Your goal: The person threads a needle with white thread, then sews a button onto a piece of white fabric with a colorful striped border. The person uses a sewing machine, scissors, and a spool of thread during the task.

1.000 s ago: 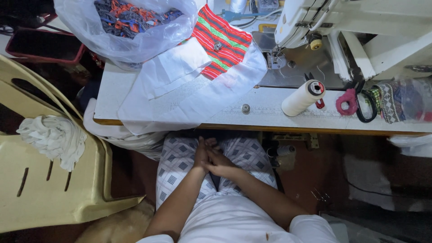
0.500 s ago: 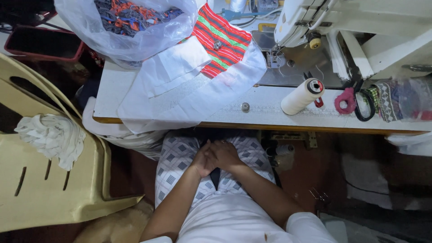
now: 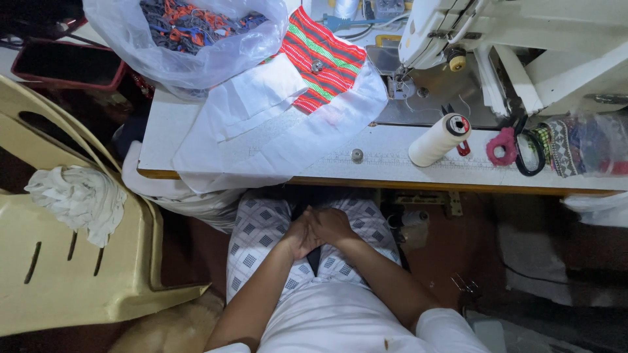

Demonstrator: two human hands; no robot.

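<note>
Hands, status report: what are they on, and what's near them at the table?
Left hand and right hand clasped together in the lap, holding nothing. White cloth lies untouched on the sewing table. Thread cone beside the sewing machine.

A single head-worn camera looks steeply down from above the seated person, close over the lap. The table (image 3: 170,124) edge crosses the upper frame, the sewing machine (image 3: 523,33) sits top right, and a plastic chair (image 3: 65,287) fills the left.
</note>
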